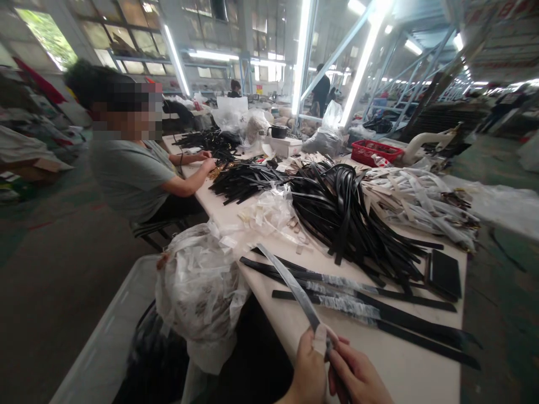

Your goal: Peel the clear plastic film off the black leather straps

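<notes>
A long black strap (pixel 295 289) runs from my hands up and to the left across the table, with a shiny sheen along its upper face. My left hand (pixel 309 365) is closed around it, thumb on top. Close beside it, my right hand (pixel 356 367) pinches the strap's near part, fingers bent; exactly what lies between those fingertips is hidden. To the right of the held strap, several black straps (pixel 412 334) lie on the table, their middles wrapped in clear plastic film (pixel 349 306).
A large pile of black straps (pixel 332 207) covers the table (pixel 269 320) further back, beside white-wrapped strips (pixel 416 196). A black box-like object (pixel 444 274) sits at the right edge. A stuffed plastic bag (pixel 197 286) stands at left. A co-worker (pixel 130 163) sits at the far left side.
</notes>
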Available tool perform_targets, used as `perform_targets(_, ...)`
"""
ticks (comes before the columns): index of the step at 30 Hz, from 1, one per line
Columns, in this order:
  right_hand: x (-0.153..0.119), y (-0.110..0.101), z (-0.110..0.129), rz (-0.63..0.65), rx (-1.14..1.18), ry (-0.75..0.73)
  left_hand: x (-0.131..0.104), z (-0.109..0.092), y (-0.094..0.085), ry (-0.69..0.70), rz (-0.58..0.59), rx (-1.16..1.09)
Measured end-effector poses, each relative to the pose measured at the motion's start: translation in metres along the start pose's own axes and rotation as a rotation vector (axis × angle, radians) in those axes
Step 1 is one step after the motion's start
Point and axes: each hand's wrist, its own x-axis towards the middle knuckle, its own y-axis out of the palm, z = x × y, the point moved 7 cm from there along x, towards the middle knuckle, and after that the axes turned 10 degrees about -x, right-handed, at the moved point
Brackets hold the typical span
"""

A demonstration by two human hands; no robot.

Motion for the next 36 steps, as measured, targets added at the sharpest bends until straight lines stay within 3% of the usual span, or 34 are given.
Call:
perform_targets(4,-0.009,-0.003,0.001,0.028,0.007,0.022,0.002,-0.039,0.007,0.166,-0.002,0.005)
perform_targets(6,-0.009,-0.006,-0.003,0.014,-0.014,0.044,0.005,-0.041,0.005,0.197,-0.013,0.006)
perform_targets(12,0.001,-0.005,-0.014,0.007,-0.022,0.035,0.005,0.022,-0.012,0.003,-0.052,0.054)
perform_targets(15,0.001,-0.001,-0.02,0.044,-0.032,0.045,0.01,0.025,-0.015,-0.039,-0.062,-0.017)
perform_targets(18,0.0,-0.001,-0.022,0.046,-0.027,0.072,0.014,0.016,-0.017,0.038,-0.085,-0.065)
perform_targets(23,0.004,-0.003,-0.024,0.034,0.028,0.069,0.011,0.042,-0.017,-0.093,-0.023,-0.049)
perform_targets(26,0.002,-0.006,-0.036,0.02,0.059,0.075,0.021,0.023,-0.017,-0.076,-0.025,-0.165)
perform_targets(29,-0.002,-0.005,-0.048,0.049,0.051,0.106,0.035,-0.011,-0.019,0.005,-0.126,-0.271)
perform_targets(31,-0.001,-0.005,-0.05,0.046,0.036,0.129,0.036,-0.014,-0.019,0.033,-0.172,-0.247)
perform_targets(36,0.002,-0.008,-0.037,-0.016,0.035,0.087,0.015,0.043,-0.018,-0.052,-0.16,-0.201)
